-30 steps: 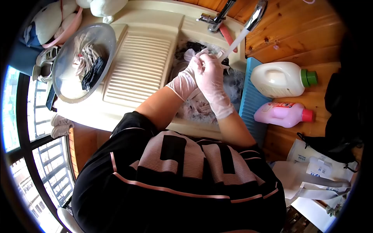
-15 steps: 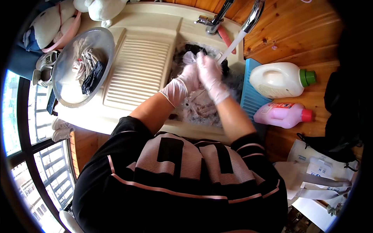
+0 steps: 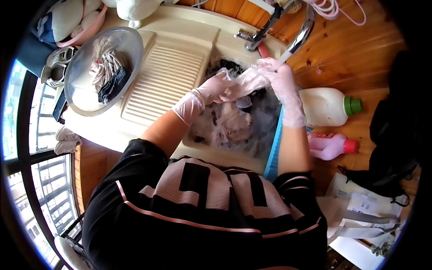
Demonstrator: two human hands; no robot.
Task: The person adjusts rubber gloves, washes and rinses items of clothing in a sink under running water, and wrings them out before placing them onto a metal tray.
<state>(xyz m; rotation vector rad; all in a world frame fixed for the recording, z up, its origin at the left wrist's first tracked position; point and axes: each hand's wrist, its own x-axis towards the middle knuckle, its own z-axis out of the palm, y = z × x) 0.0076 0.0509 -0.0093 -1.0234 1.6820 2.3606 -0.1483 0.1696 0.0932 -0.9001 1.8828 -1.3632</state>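
Observation:
Both my hands wear thin whitish gloves and hold a pale wet cloth (image 3: 249,84) stretched between them over the sink. My left hand (image 3: 213,88) is closed on its near-left end. At the other end, my right hand (image 3: 283,84) grips the cloth right under the running tap (image 3: 304,33), whose stream falls on it. Below, sudsy grey water fills the basin, with pale garments (image 3: 231,123) and a dark garment (image 3: 230,67) soaking in it. The exact kind of the held cloth cannot be made out.
A ribbed washboard surface (image 3: 162,81) lies left of the basin. Beyond it a clear round bowl (image 3: 74,92) holds wrung cloths. On the right stand a blue ribbed board (image 3: 272,157), a white green-capped bottle (image 3: 326,106) and a pink red-capped bottle (image 3: 328,146). Shoes (image 3: 57,65) sit far left.
My hands were together over the basin; they have moved apart, the right one rightward to the tap stream, with the cloth now spread between them. The view has shifted slightly.

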